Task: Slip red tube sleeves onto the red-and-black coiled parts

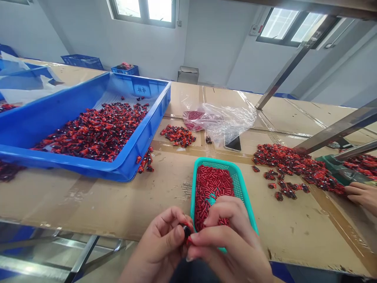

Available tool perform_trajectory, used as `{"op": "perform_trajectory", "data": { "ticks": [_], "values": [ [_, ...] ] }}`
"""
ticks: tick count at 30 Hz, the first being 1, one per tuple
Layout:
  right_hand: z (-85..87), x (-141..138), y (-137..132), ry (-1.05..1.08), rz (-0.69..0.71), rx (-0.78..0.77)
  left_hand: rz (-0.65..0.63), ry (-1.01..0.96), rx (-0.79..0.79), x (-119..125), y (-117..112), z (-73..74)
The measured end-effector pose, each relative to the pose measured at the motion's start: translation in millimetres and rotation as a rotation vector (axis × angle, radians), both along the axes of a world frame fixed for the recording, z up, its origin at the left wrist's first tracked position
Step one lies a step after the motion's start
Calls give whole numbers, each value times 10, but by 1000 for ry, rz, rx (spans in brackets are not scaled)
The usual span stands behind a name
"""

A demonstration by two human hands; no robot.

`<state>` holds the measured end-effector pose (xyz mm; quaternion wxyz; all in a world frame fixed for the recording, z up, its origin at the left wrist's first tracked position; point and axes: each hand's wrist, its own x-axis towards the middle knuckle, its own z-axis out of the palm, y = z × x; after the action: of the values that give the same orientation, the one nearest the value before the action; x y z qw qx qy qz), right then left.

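My left hand (165, 239) pinches a small black and red plastic piece (186, 231) between thumb and fingers, just in front of the green basket. Closed at the same piece, my right hand (229, 236) has its thumb and forefinger on the red end; whether they also hold a separate part is hidden. The green basket (244, 196) lies partly under my right hand and contains many small red tubes (213, 179). To the left, a blue tray (123, 165) holds a large heap of red and black pieces (97, 131).
A pile of red and black pieces (294, 165) lies at right, beside a co-worker's hand (363, 194). Behind the basket are a phone (233, 143), a clear plastic bag (229, 120) and a smaller pile (178, 135). Metal posts (290, 65) rise at right.
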<state>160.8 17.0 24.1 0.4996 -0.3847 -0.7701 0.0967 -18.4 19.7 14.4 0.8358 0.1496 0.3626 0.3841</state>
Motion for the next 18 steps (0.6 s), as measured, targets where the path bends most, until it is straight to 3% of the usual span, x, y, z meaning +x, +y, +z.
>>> {"op": "perform_trajectory", "data": {
  "ticks": [2,9,18],
  "values": [
    [21,-23,-11,-8,-21,26,-3,-24,8,-1,6,-16],
    [54,38,-69,-140,13,55,-69,22,256,-78,90,-113],
    [25,32,-237,-362,-182,196,-186,4,285,-92,152,-51]
  ]
}}
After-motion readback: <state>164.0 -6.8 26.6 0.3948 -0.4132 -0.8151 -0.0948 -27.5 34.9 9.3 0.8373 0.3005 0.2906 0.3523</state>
